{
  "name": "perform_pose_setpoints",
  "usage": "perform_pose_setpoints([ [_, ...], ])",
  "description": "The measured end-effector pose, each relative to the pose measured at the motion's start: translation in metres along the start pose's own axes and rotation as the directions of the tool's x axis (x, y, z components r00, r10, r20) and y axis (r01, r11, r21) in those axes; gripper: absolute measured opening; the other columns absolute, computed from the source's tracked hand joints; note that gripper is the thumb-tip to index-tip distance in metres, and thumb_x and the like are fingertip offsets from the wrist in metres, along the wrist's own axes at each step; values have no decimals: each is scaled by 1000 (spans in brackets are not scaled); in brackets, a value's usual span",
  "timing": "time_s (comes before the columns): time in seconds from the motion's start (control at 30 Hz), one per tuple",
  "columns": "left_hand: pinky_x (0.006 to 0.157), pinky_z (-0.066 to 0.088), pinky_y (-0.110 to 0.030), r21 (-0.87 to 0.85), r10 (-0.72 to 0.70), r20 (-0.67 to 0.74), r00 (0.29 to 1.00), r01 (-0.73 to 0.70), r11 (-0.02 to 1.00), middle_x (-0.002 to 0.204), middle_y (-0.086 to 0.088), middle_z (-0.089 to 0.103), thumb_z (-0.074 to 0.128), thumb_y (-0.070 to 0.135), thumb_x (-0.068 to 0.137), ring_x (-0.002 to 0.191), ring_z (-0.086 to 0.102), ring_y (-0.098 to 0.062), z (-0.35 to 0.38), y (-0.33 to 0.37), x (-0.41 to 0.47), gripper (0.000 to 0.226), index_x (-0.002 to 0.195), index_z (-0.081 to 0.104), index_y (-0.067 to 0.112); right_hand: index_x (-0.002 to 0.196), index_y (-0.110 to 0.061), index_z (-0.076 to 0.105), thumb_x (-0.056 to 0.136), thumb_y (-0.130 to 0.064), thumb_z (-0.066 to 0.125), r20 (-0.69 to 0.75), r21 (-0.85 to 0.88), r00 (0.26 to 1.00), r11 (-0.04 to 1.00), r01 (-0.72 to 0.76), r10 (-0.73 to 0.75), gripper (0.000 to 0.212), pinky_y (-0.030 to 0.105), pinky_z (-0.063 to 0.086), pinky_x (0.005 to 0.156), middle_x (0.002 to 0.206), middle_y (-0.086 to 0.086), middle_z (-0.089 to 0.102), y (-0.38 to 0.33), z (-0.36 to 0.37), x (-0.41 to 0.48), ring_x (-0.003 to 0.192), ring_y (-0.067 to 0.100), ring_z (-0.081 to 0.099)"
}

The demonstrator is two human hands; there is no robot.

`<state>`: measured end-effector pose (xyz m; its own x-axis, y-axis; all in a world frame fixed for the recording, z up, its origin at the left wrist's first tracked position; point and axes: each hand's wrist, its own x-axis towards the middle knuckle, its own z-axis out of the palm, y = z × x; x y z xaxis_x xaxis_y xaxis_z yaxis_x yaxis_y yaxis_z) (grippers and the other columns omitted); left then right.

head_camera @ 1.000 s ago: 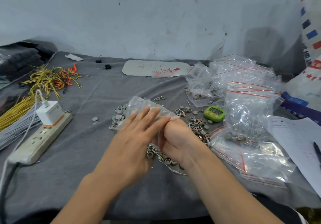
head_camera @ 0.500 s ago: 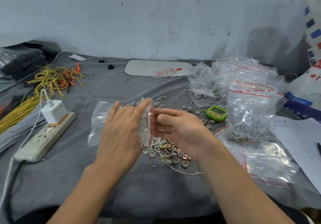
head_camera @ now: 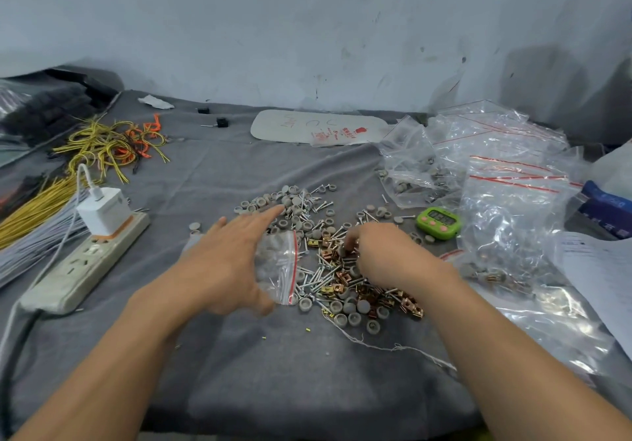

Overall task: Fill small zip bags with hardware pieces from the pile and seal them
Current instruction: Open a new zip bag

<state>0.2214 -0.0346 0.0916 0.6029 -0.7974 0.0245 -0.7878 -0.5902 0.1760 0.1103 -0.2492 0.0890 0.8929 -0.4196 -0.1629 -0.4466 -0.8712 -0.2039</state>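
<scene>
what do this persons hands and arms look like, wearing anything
Nothing is worn on either. The left hand and right hand have no gloves, and no rings show. The left forearm and right forearm are uncovered down to the bottom edge of the picture: no sleeves, watch, bracelet or markings in view.

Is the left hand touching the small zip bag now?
Touching. In the head view, the left hand holds the small zip bag; the thumb meets its lower edge with no gap.
</scene>
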Motion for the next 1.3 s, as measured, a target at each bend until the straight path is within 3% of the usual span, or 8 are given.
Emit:
perform_pose_setpoints([
  [0.13,126,7,-32,-34,87,79,993,-85,996,168,10,13,88,55,54,154,9,-10,3,6,9,142,158,-8,44,106,-31,77,92,-10,65,47,-39,999,999,25,-23,28,28,54,79,103,-4,72,1,-6,7,91,19,68],
  [0.43,103,48,-48,-220,9,-40,999,-17,975,145,10,52,81,47,44,133,46,-31,11,12,17,140,147,-13,64,104,-17,74,89,-20,67,133,-222,987,968,114,-86,17,35,58,86,102,4,70,0,-13,-1,98,26,66],
  [0.57,98,47,-34,-108,14,12,1000,-13,994,146,11,48,79,52,46,123,51,-26,13,5,11,141,148,-18,60,96,-21,72,88,-16,72,104,-178,994,982,65,-47,9,38,57,89,101,2,71,2,-13,-1,98,25,66],
  [0.73,90,37,-27,-24,-30,9,1000,30,999,144,13,51,81,53,52,131,48,-25,14,-1,12,141,149,-22,56,89,-29,70,96,-21,65,-92,12,996,1000,-2,3,11,34,56,84,102,-1,71,3,-17,-2,95,19,66],
  [0.9,114,37,-33,-122,-49,46,998,54,991,154,11,44,87,42,57,138,45,-24,12,-1,12,143,153,-19,51,77,-32,73,90,-26,73,-259,350,966,933,82,12,14,11,37,50,70,-11,71,3,-15,-5,60,0,59],
  [1.07,84,39,-24,-326,-42,-135,990,-4,945,123,25,53,81,46,55,117,56,-12,6,12,6,130,152,-5,59,86,-29,76,95,-10,62,-230,606,967,762,228,-106,25,16,46,55,72,-14,76,-26,-11,-12,56,-3,62],
  [1.2,79,49,-19,-569,-58,-195,979,-65,820,120,33,62,77,49,51,101,64,5,4,25,3,125,148,0,66,92,-30,80,93,-16,67,-268,594,937,728,343,-223,19,20,51,67,76,-15,77,-53,-9,-13,68,-2,68],
  [1.3,71,52,-15,-609,-45,-162,986,-64,790,105,28,69,87,32,49,87,66,10,6,26,6,137,149,0,65,86,-30,78,92,-17,64,-253,488,914,774,403,-316,19,14,45,59,68,-15,73,-66,-11,-13,61,-3,63],
])
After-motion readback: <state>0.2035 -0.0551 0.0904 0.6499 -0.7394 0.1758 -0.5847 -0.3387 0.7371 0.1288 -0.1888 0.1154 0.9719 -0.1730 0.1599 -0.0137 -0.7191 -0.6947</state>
